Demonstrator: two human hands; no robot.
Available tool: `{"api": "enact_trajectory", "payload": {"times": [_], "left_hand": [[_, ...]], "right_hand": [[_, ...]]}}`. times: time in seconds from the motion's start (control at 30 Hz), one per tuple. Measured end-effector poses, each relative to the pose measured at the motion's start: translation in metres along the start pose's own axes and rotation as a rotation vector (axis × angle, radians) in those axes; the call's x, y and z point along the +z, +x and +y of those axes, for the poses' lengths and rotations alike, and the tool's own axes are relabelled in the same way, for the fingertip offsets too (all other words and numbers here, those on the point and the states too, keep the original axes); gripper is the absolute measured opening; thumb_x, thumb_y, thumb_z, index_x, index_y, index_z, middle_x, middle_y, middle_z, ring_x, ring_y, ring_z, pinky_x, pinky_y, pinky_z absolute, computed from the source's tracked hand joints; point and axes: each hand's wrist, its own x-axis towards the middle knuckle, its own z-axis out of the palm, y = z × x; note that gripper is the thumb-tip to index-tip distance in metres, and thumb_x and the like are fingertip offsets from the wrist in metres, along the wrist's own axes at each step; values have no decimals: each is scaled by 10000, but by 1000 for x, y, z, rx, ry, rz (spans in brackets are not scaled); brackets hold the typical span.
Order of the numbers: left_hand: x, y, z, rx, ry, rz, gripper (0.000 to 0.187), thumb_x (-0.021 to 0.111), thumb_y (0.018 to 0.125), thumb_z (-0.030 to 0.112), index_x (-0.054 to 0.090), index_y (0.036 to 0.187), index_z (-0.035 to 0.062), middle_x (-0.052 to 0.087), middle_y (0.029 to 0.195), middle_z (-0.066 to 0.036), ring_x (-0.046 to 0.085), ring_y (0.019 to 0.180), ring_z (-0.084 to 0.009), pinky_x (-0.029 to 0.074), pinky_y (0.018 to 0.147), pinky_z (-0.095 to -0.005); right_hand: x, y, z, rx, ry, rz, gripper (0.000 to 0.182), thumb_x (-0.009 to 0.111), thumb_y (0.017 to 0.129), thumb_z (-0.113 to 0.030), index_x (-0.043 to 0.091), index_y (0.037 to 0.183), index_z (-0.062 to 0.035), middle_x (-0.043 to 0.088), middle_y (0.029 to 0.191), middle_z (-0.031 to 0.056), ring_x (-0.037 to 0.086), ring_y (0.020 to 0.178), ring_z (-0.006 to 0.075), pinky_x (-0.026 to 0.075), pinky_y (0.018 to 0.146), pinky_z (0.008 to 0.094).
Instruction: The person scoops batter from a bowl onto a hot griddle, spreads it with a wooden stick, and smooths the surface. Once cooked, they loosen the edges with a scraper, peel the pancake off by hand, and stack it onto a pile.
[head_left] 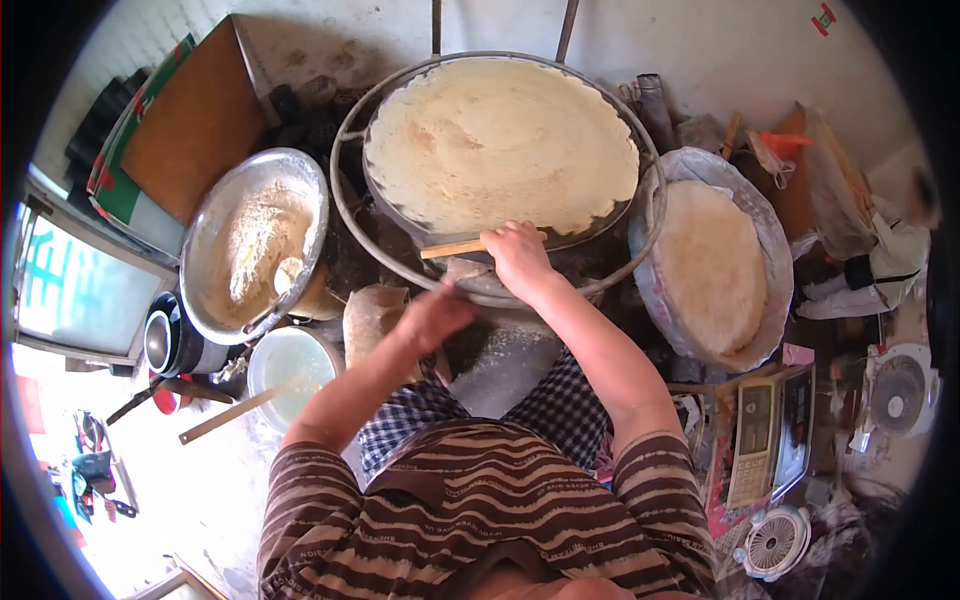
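My right hand (517, 258) is closed around a flat wooden strip (455, 247) at the near edge of a large round griddle. A thin pale sheet of batter (500, 140), ragged at its rim, covers most of the dark griddle plate (577, 239). Below the strip lies a greyish piece of cloth or similar material (466, 268). My left hand (438, 317) hovers nearer my body, just short of the griddle's metal ring (345, 200). Motion smears its fingers.
On the left stand a metal basin (190, 255) of floury dough and a bucket (258, 375) of cloudy liquid with a wooden stick (225, 417) across it. To the right, a lined basket (780, 260) holds stacked round flatbreads (708, 265). A microwave (770, 430) and fans sit lower right.
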Motion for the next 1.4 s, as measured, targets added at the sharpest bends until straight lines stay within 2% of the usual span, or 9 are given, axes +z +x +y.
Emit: {"api": "enact_trajectory", "payload": {"times": [0.1, 0.2, 0.27, 0.37, 0.43, 0.53, 1.03, 1.33, 1.4], "left_hand": [[-69, 45, 45, 220, -80, 224, 403, 493, 924, 430, 563, 969, 36, 619, 1023, -176, 611, 884, -238, 497, 731, -367], [-74, 42, 51, 272, -85, 25, 366, 510, 921, 400, 569, 939, 39, 626, 1003, -142, 605, 867, -230, 492, 761, -352], [-36, 15, 19, 214, -55, 45, 303, 521, 931, 310, 560, 1042, 31, 644, 991, -141, 622, 898, -263, 500, 800, -369], [-17, -15, 1, -5, 159, -259, 347, 581, 899, 330, 537, 1080, 37, 648, 1003, -131, 626, 928, -244, 501, 791, -358], [-4, -38, 3, 36, 495, -158, 304, 609, 884, 287, 554, 1040, 32, 660, 949, -108, 638, 863, -192, 504, 745, -314], [-31, -33, 5, 390, 882, -132, 242, 598, 885, 214, 565, 1008, 8, 668, 877, -82, 635, 785, -136, 500, 705, -273], [-38, -48, 37, 711, 1314, -21, 181, 606, 867, 158, 618, 994, 30, 661, 839, -64, 631, 757, -126, 503, 706, -281], [-54, 7, 122, 1131, 1291, 400, 140, 634, 816, 85, 630, 949, 39, 642, 865, -96, 636, 759, -201, 500, 692, -295], [-58, 12, 132, 1129, 1310, 427, 140, 630, 818, 85, 625, 950, 39, 634, 879, -95, 633, 772, -206, 497, 695, -301]], "right_hand": [[-1, 0, 1, 14, 0, -25, 68, 488, 731, -25, 550, 734, -51, 601, 716, 108, 557, 822, 301, 404, 762, 423], [-1, 5, -5, 16, -64, -87, 84, 500, 774, -72, 583, 767, -70, 633, 754, 89, 580, 847, 268, 412, 784, 413], [0, 7, -9, 13, -94, -121, 95, 506, 796, -95, 600, 787, -80, 650, 776, 80, 592, 867, 251, 416, 798, 408], [4, 11, -14, 12, -105, -141, 98, 506, 799, -95, 603, 801, -83, 654, 783, 81, 593, 886, 246, 414, 809, 411], [6, 10, -15, 13, -125, -159, 103, 505, 803, -99, 607, 812, -86, 655, 787, 79, 594, 898, 243, 413, 812, 413], [5, 10, -17, 26, -122, -157, 111, 506, 810, -107, 613, 830, -85, 658, 792, 77, 597, 898, 245, 413, 809, 414], [39, 31, -22, 93, -199, -118, 125, 494, 803, -96, 606, 844, -60, 655, 792, 86, 604, 864, 263, 434, 754, 408], [35, 56, 44, 234, -215, 6, 160, 479, 789, -55, 629, 844, -46, 657, 770, 149, 620, 835, 289, 451, 795, 403], [19, 27, 62, 148, -136, 92, 283, 504, 746, -23, 619, 1003, -51, 650, 874, 118, 595, 907, 285, 447, 799, 407]]}}
